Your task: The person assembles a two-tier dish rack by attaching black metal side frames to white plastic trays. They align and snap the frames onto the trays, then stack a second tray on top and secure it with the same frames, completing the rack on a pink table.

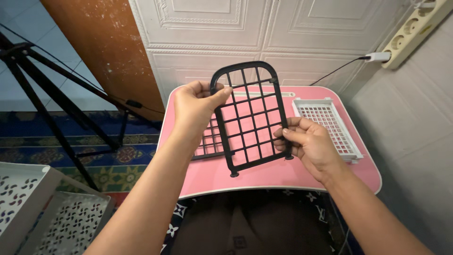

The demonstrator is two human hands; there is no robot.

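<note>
A black plastic grid panel (252,118) with a rounded top and small pegs at the bottom is held upright above a small pink table (264,177). My left hand (196,106) grips its upper left corner. My right hand (306,141) pinches its right edge near the bottom. A second black grid panel (211,141) lies flat on the table, partly hidden behind my left hand and the held panel.
A white perforated plastic tray (330,125) lies on the table's right side. A white strip (285,94) lies at the table's far edge. A black tripod (52,99) stands at left, grey perforated trays (61,217) at lower left. A power strip (415,30) hangs on the right wall.
</note>
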